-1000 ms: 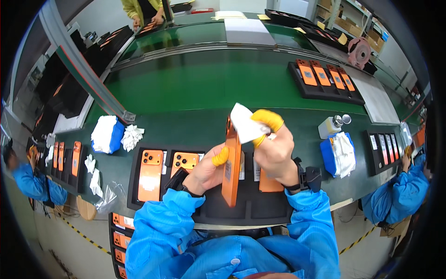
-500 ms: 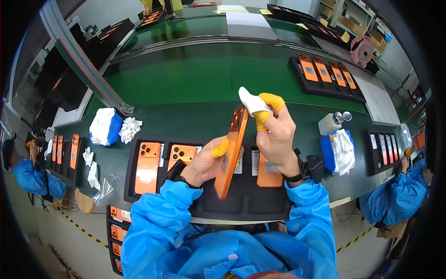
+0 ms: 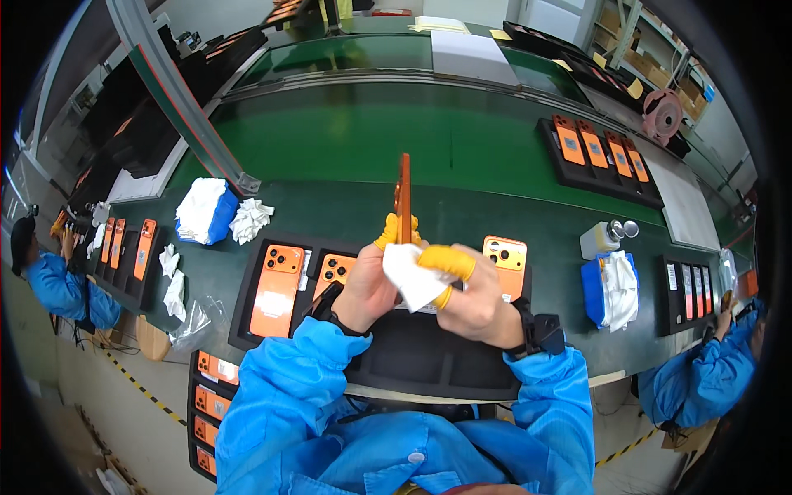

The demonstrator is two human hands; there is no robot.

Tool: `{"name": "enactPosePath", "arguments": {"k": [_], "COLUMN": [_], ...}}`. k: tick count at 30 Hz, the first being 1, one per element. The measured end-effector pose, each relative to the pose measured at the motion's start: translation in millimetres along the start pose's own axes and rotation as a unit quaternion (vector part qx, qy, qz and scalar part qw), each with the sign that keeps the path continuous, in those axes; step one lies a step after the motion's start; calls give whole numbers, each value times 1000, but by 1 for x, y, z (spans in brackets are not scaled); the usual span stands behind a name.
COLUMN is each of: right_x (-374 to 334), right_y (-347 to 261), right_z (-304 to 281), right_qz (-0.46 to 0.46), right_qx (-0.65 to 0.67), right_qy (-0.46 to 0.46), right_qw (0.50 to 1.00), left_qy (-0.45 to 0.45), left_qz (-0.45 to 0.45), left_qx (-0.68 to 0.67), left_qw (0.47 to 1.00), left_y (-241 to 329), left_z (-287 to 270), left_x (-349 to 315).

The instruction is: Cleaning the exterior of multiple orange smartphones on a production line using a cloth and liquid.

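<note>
My left hand (image 3: 367,289), with yellow finger cots, grips an orange phone (image 3: 404,190) raised above the black tray. The phone stands nearly upright and shows its narrow side edge. In my right hand (image 3: 477,304), also wearing yellow finger cots, a white cloth (image 3: 409,279) is pinched against the phone's lower part, which it covers. Below my hands lies the black tray (image 3: 396,355) with several compartments. An orange phone (image 3: 276,297) lies at its left, camera side up, with a second phone (image 3: 333,272) beside it. A third phone (image 3: 506,264) lies behind my right hand.
Blue bins of white cloths stand left (image 3: 216,216) and right (image 3: 596,293). Near the right bin is a pump bottle (image 3: 597,239). A tray of phones (image 3: 606,177) sits on the green belt (image 3: 330,132). A co-worker (image 3: 701,355) sits at right, another (image 3: 62,276) at left.
The phone has turned from a slant to nearly upright, edge toward me. My right hand has brought the cloth down from near the phone's top to its lower part. The view has shifted slightly left.
</note>
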State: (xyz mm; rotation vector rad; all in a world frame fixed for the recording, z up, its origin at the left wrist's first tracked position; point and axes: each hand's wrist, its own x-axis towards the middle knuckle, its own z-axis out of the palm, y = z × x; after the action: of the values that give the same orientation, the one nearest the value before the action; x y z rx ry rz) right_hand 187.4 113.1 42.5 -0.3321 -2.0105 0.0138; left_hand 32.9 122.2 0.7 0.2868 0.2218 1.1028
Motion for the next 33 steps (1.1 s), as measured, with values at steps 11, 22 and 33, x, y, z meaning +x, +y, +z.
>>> {"name": "enactPosePath", "arguments": {"k": [11,22,33], "right_x": [-7,-10,-13], "right_y": [39,26,3], "right_z": [6,12,11], "right_qz": [233,154,-22], "right_qx": [-8,-107,-142], "right_qy": [80,66,-77], "right_qw": [969,980,987], "left_qy": [-49,127,-34], "left_qz": [-78,-9,-41], "left_qx": [-33,-57,-178], "left_qw": [995,990,983], "left_y": [-7,-4,3], "left_z": [11,16,-14], "left_x": [-8,-6,-8]}}
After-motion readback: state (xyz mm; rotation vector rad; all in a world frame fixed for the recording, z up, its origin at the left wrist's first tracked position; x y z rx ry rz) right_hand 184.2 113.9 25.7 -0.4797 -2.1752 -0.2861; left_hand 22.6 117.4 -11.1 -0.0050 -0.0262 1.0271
